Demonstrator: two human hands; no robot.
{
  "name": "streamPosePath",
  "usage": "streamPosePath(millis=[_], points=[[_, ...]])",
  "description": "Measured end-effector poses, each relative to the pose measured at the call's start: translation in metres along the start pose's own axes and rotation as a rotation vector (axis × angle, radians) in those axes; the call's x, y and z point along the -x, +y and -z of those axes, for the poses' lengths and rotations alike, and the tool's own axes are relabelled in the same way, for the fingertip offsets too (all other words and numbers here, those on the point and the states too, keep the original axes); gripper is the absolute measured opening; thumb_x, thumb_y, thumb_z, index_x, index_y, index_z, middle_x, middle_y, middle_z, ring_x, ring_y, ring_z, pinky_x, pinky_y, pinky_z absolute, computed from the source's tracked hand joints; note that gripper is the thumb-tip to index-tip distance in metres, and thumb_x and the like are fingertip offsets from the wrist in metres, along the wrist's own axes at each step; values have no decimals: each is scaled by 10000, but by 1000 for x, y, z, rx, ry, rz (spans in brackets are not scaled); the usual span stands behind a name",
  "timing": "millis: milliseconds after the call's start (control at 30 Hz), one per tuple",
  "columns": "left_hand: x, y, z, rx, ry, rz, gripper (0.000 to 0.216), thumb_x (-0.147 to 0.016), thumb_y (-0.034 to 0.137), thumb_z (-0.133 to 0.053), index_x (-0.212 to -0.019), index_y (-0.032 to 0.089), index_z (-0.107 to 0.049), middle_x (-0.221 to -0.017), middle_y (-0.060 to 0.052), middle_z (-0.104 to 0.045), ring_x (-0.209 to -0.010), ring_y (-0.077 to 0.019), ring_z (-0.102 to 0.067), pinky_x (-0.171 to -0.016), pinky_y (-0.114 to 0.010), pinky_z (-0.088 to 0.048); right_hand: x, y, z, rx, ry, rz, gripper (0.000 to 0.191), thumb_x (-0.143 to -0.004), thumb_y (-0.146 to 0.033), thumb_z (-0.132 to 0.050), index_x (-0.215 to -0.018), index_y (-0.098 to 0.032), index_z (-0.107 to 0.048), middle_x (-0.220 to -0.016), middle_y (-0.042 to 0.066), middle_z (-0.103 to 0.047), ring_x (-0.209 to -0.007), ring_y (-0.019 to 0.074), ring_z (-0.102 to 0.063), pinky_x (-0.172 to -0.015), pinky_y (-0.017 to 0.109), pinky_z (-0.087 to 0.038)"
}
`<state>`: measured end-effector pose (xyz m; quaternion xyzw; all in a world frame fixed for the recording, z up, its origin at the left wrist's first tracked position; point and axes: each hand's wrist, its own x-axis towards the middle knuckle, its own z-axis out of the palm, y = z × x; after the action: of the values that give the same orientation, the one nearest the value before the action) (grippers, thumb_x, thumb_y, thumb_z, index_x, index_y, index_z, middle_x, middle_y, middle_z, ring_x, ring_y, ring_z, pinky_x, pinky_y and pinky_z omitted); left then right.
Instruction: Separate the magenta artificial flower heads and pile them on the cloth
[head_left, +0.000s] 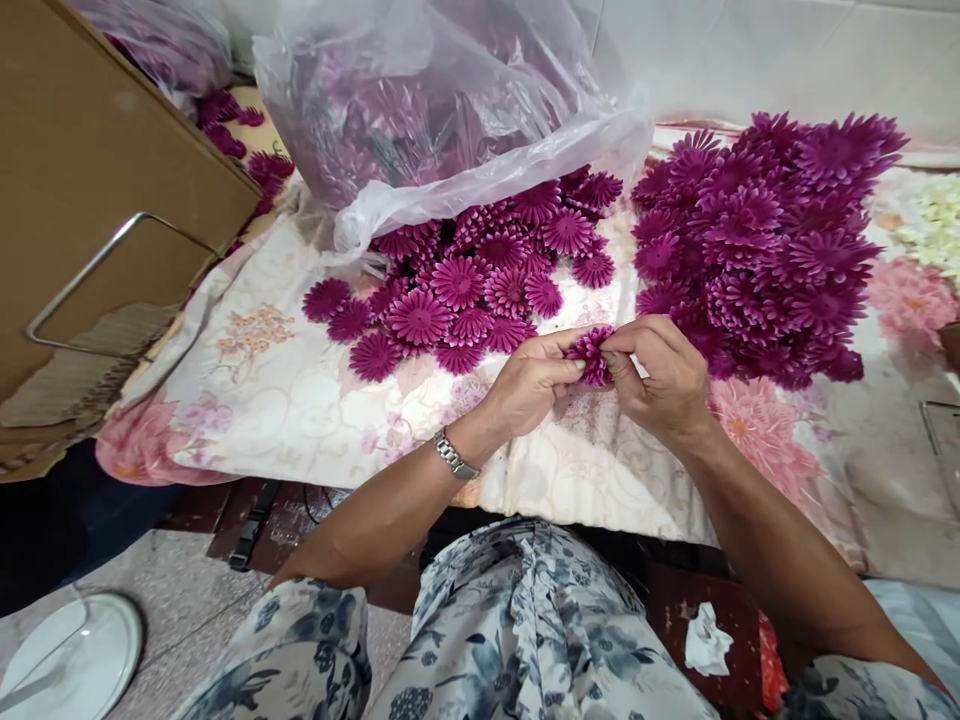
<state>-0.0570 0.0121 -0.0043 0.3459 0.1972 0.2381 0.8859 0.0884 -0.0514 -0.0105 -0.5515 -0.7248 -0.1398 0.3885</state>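
Note:
Both my hands meet over a floral cloth (285, 390) and pinch one purple artificial flower (591, 352) between them. My left hand (529, 385), with a metal watch on its wrist, grips the flower from the left with closed fingers. My right hand (664, 380) grips it from the right, fingers curled around it. Just beyond my hands lies a loose spread of purple flower heads (465, 290). A taller heap of the same flowers (772, 230) rises to the right.
A clear plastic bag (442, 110) full of purple flowers spills open at the back. A cardboard box (90, 190) with a metal wire handle stands at the left. Pale flowers (937, 225) lie at the far right. A white plate (71, 655) rests on the floor.

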Motion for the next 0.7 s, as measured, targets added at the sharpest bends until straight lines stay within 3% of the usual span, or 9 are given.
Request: streamPosePath(millis=[267, 467, 700], points=[[0, -2, 0, -11, 18, -27, 250, -632, 177, -732, -879, 142, -731, -853, -52, -695, -777, -126, -625, -750, -252, -475, -1, -1, 5, -27, -16, -3, 100, -822, -154, -576, -758, -230, -590, -682, 25, -635, -670, 164, -580, -619, 309, -493], [-1, -2, -2, -17, 70, -17, 265, -603, 77, -622, -829, 154, -736, -716, -3, -668, -664, -90, -582, -703, -240, -471, -2, -4, 6, -46, -37, -38, 122, -832, -167, -558, -732, -234, -576, -677, 26, -641, -662, 166, -589, -624, 318, -497], [-4, -3, -2, -69, 98, -30, 273, -576, 35, -532, -747, 132, -721, -617, 15, -612, -573, -71, -532, -596, -210, -442, -1, -3, 6, -283, -68, -246, 128, -851, -204, -552, -723, -207, -547, -654, 4, -565, -626, 130, -541, -582, 293, -428]])
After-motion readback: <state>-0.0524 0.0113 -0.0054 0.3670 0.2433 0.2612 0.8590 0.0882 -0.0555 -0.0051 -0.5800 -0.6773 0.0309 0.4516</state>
